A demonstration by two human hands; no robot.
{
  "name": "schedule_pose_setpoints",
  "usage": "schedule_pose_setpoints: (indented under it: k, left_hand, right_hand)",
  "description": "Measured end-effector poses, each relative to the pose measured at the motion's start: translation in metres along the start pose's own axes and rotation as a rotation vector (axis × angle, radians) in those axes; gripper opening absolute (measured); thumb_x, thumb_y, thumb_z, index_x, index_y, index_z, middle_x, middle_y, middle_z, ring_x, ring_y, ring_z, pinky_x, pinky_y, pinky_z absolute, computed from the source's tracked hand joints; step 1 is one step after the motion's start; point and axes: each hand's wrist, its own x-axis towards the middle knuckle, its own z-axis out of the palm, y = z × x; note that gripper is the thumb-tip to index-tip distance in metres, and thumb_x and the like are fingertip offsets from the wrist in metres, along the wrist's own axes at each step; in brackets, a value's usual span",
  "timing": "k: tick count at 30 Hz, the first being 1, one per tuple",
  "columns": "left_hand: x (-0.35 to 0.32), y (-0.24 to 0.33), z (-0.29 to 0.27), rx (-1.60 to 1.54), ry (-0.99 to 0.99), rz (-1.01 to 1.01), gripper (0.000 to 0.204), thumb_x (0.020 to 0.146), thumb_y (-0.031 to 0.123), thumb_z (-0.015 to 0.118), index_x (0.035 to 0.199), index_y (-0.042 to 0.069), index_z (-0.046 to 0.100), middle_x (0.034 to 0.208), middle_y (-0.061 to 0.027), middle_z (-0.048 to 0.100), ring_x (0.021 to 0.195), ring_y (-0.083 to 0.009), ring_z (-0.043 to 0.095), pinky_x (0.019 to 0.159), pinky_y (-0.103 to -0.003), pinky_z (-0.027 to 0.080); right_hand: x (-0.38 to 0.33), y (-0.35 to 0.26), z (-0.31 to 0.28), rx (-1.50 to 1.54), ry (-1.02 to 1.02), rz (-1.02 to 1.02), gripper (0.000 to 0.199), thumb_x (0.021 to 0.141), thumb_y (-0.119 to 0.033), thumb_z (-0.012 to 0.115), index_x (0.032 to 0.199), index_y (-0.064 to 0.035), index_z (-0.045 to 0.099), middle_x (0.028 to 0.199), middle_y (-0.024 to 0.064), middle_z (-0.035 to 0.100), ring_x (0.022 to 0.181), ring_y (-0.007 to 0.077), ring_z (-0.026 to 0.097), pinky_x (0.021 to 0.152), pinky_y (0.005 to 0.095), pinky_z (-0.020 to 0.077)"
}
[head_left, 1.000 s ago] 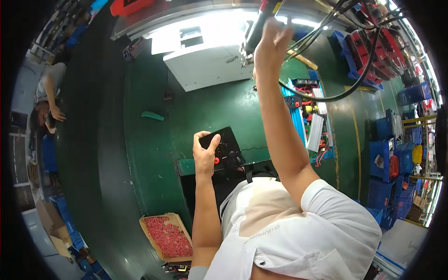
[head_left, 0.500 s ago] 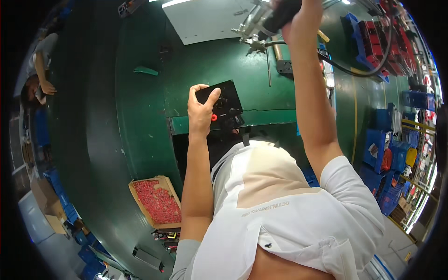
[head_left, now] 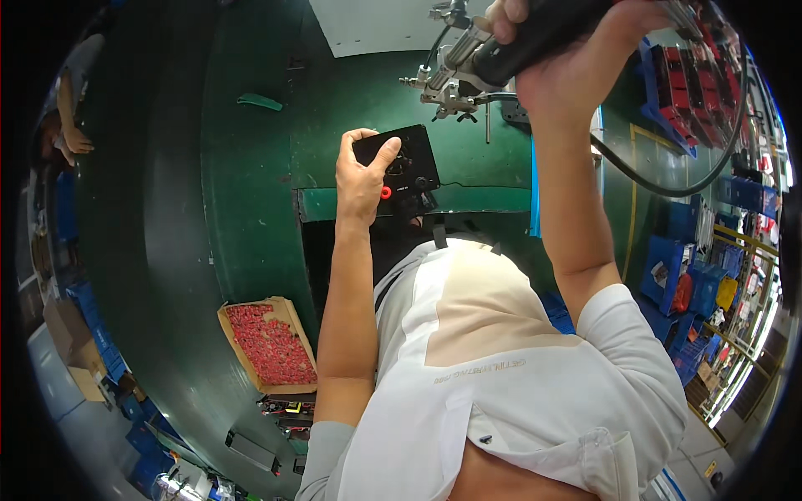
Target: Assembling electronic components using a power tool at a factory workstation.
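Observation:
My left hand [head_left: 361, 185] is closed on a flat black box-shaped device [head_left: 415, 159], thumb on its face and fingers round its left edge. A circular part shows on that face, and a small red ring [head_left: 386, 192] sits near its lower corner. Above and to the right, my right hand [head_left: 576, 79] wraps round a thick black cylindrical tool [head_left: 535, 46]. Metal clamps and fittings [head_left: 451, 79] with a thin rod extend from the tool's lower left end, apart from the device. The tool's far end is partly hidden by my hand.
A cardboard tray [head_left: 288, 313] of small red parts lies on the green table [head_left: 251, 217] beside my left forearm. A green strip [head_left: 260, 102] rests farther off. A black hose [head_left: 668, 190] loops at right, near blue bins [head_left: 666, 267]. Another person's hand [head_left: 77, 142] shows at far left.
My right hand has moved right and nearer with the black tool, showing more of it. My left hand still holds the device, which has shifted slightly up in the view.

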Motion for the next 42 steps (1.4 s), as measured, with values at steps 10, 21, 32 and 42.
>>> schedule_pose_setpoints:
  k: [10, 21, 32, 42]
  left_hand:
    - [-0.003, 0.003, 0.004, -0.047, -0.004, 0.016, 0.045, 0.085, 0.026, 0.085, 0.114, 0.007, 0.057, 0.085, -0.0015, 0.064, 0.067, -0.0065, 0.058, 0.056, -0.023, 0.046]
    - [0.001, -0.002, 0.003, -0.003, 0.023, 0.021, 0.047, 0.084, 0.031, 0.087, 0.114, 0.008, 0.059, 0.079, 0.0017, 0.058, 0.062, -0.0053, 0.049, 0.054, -0.022, 0.042]
    - [-0.002, 0.001, 0.0, 0.033, 0.017, 0.001, 0.044, 0.085, 0.026, 0.085, 0.114, 0.008, 0.058, 0.082, -0.0004, 0.063, 0.064, -0.0055, 0.056, 0.055, -0.022, 0.043]
    - [-0.006, 0.009, 0.006, -0.038, 0.001, 0.009, 0.043, 0.086, 0.023, 0.084, 0.116, 0.007, 0.057, 0.087, -0.0037, 0.067, 0.071, -0.0091, 0.064, 0.06, -0.023, 0.049]
  right_hand:
    - [-0.002, 0.008, -0.007, -0.109, -0.043, 0.022, 0.087, 0.095, -0.081, 0.03, 0.121, -0.0018, 0.056, 0.064, 0.0052, 0.055, 0.051, 0.0147, 0.052, 0.05, 0.0278, 0.0448]
    - [-0.006, 0.013, -0.003, 0.14, -0.033, 0.182, 0.088, 0.092, -0.085, 0.027, 0.124, -0.0067, 0.053, 0.066, 0.0054, 0.056, 0.052, 0.0151, 0.052, 0.051, 0.0281, 0.0455]
    - [-0.003, 0.028, -0.01, -0.235, -0.093, 0.132, 0.093, 0.085, -0.092, 0.025, 0.116, -0.0097, 0.054, 0.066, 0.0058, 0.056, 0.051, 0.0151, 0.052, 0.046, 0.027, 0.0436]
    - [0.001, 0.046, -0.02, 0.352, -0.336, 0.029, 0.088, 0.087, -0.09, 0.029, 0.1, -0.0069, 0.055, 0.065, 0.0048, 0.054, 0.052, 0.0157, 0.053, 0.05, 0.0277, 0.0454]
